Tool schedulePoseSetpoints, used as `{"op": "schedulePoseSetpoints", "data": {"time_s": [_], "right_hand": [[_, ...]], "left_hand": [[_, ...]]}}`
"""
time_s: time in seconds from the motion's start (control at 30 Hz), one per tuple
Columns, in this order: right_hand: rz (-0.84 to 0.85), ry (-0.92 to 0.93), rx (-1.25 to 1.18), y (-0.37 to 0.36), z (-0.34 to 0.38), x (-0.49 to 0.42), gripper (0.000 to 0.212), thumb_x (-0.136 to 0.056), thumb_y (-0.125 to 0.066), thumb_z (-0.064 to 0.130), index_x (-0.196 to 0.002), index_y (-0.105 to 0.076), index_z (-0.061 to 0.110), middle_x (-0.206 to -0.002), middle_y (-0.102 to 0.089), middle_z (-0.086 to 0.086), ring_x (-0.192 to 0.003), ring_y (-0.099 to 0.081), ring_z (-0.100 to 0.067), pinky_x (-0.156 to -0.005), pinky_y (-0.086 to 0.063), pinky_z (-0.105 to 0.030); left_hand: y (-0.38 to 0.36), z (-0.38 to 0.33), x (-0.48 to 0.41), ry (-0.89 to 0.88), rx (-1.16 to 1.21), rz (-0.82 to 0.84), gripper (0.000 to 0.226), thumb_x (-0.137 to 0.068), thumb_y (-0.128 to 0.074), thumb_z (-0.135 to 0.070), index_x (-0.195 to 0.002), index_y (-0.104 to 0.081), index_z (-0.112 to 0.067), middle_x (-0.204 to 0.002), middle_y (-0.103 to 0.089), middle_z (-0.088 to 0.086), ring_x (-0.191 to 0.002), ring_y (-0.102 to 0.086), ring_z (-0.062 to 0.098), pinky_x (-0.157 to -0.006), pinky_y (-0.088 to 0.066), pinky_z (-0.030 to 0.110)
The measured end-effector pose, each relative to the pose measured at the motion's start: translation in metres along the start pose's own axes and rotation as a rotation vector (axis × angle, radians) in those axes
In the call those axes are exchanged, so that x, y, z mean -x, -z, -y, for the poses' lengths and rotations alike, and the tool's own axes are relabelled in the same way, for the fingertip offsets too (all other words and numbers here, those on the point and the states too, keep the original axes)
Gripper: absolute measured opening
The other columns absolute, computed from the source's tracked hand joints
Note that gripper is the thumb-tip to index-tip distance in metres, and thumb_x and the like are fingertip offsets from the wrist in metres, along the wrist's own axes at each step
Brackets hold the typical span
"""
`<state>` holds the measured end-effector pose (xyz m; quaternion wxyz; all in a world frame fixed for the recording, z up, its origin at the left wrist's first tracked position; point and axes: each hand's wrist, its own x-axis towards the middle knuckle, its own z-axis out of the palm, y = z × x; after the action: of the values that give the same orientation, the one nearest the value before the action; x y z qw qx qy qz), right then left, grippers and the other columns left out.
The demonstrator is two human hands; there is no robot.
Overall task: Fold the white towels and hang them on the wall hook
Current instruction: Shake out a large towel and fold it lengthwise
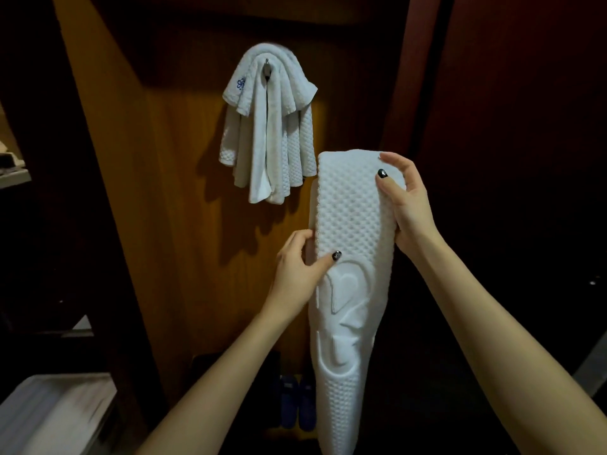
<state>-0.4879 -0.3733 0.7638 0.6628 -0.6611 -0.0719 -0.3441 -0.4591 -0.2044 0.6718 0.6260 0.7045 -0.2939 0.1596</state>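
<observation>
Progress is judged to be well along: hung towels (267, 123) are draped in bunched layers over the wall hook (268, 62) at about eleven o'clock in the view, against a wooden panel (157, 192), though how many are gathered there cannot be counted with confidence in the dim light. One folded towel (351, 257) is not yet hung. It is held upright as a long narrow strip, its top at about one o'clock from the centre and its tail running down towards six o'clock. It sits at roughly four o'clock from the hung bundle, near it. The strip's upper corner, at its own two o'clock, is gripped by the right hand (405, 205), with the thumb pressed on the front face and the fingers curled over the top edge. The left edge, at nine o'clock and near mid-length, is pinched by the left hand (300, 274), thumb on the front and fingers wrapped round the side. Most of the cloth hangs below both grips. What is left is judged to be a lift towards eleven o'clock and a drape over the hook.
</observation>
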Motion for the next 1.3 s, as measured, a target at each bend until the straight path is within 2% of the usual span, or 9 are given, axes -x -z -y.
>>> {"op": "schedulePoseSetpoints", "data": {"time_s": [0.07, 0.17, 0.37, 0.6, 0.77, 0.83, 0.97, 1.1, 1.3], "right_hand": [[0.041, -0.004, 0.039, 0.000, 0.001, -0.002, 0.021, -0.094, -0.061, 0.021, -0.109, -0.061, 0.036, -0.133, -0.056, -0.008, -0.108, -0.063, -0.028, -0.084, -0.055, -0.041], [0.069, 0.088, 0.163, 0.007, 0.000, -0.004, 0.021, -0.094, -0.061, 0.022, -0.109, -0.062, 0.037, -0.125, -0.058, 0.010, -0.112, -0.061, -0.022, -0.089, -0.054, -0.038], [0.084, 0.184, 0.318, 0.013, -0.001, -0.008, 0.020, -0.091, -0.064, 0.016, -0.105, -0.062, 0.029, -0.104, -0.062, 0.022, -0.097, -0.059, 0.006, -0.077, -0.048, -0.012], [-0.060, -0.133, 0.172, 0.002, -0.011, 0.002, 0.047, -0.099, -0.052, 0.032, -0.143, -0.037, 0.021, -0.139, -0.048, -0.006, -0.117, -0.057, -0.017, -0.096, -0.052, -0.033], [0.086, -0.159, 0.134, 0.008, -0.034, 0.059, 0.063, -0.093, -0.057, 0.042, -0.148, -0.026, 0.043, -0.138, -0.045, 0.016, -0.116, -0.061, -0.011, -0.092, -0.055, -0.033], [0.115, -0.165, 0.093, 0.007, -0.038, 0.074, 0.067, -0.087, -0.063, 0.045, -0.144, -0.029, 0.050, -0.125, -0.046, 0.030, -0.112, -0.063, -0.007, -0.084, -0.057, -0.028], [-0.007, -0.086, -0.036, -0.001, -0.042, 0.085, 0.043, -0.093, -0.064, 0.025, -0.128, -0.053, 0.046, -0.122, -0.065, 0.004, -0.105, -0.068, -0.018, -0.083, -0.058, -0.033], [0.061, -0.034, -0.063, -0.010, -0.033, 0.083, 0.042, -0.090, -0.067, 0.023, -0.120, -0.058, 0.051, -0.129, -0.058, 0.017, -0.117, -0.061, -0.013, -0.092, -0.054, -0.032], [0.057, -0.025, -0.085, -0.013, -0.021, 0.065, 0.036, -0.089, -0.066, 0.014, -0.119, -0.063, 0.034, -0.128, -0.060, 0.004, -0.114, -0.062, -0.021, -0.086, -0.056, -0.029]], "left_hand": [[0.003, -0.002, -0.004, 0.038, 0.089, -0.017, 0.013, -0.084, -0.071, -0.016, -0.091, -0.061, -0.014, -0.094, -0.068, 0.005, -0.086, -0.065, 0.019, -0.076, -0.051, 0.031], [0.012, -0.002, -0.010, 0.067, 0.235, 0.073, 0.012, -0.086, -0.067, -0.006, -0.083, -0.058, -0.014, -0.078, -0.063, -0.004, -0.063, -0.058, 0.000, -0.061, -0.047, 0.018], [0.024, -0.006, -0.014, 0.046, 0.356, 0.231, 0.009, -0.093, -0.055, -0.008, -0.088, -0.053, -0.015, -0.076, -0.061, -0.019, -0.074, -0.056, -0.006, -0.067, -0.046, 0.011], [0.018, -0.027, -0.021, 0.020, 0.402, 0.068, 0.008, -0.090, -0.056, -0.022, -0.089, -0.050, -0.017, -0.091, -0.055, 0.005, -0.089, -0.052, 0.017, -0.083, -0.045, 0.038], [0.020, -0.031, -0.029, 0.041, 0.379, -0.024, 0.012, -0.096, -0.053, -0.009, -0.087, -0.049, -0.016, -0.090, -0.051, 0.010, -0.086, -0.047, 0.019, -0.080, -0.041, 0.036], [0.020, -0.030, -0.029, 0.051, 0.371, -0.042, 0.013, -0.096, -0.053, -0.008, -0.087, -0.049, -0.016, -0.089, -0.051, 0.008, -0.085, -0.047, 0.017, -0.080, -0.042, 0.033], [0.022, -0.028, -0.029, 0.094, 0.408, -0.066, 0.010, -0.095, -0.054, -0.006, -0.091, -0.053, -0.015, -0.099, -0.056, 0.014, -0.094, -0.054, 0.022, -0.092, -0.047, 0.046], [0.020, -0.035, -0.031, 0.133, 0.436, -0.081, 0.009, -0.095, -0.054, -0.006, -0.094, -0.054, -0.016, -0.101, -0.058, 0.012, -0.097, -0.055, 0.021, -0.095, -0.045, 0.040], [0.028, -0.039, -0.040, 0.207, 0.386, 0.013, 0.018, -0.096, -0.054, -0.014, -0.113, -0.046, -0.014, -0.119, -0.060, 0.013, -0.113, -0.060, 0.026, -0.099, -0.049, 0.043]]}}
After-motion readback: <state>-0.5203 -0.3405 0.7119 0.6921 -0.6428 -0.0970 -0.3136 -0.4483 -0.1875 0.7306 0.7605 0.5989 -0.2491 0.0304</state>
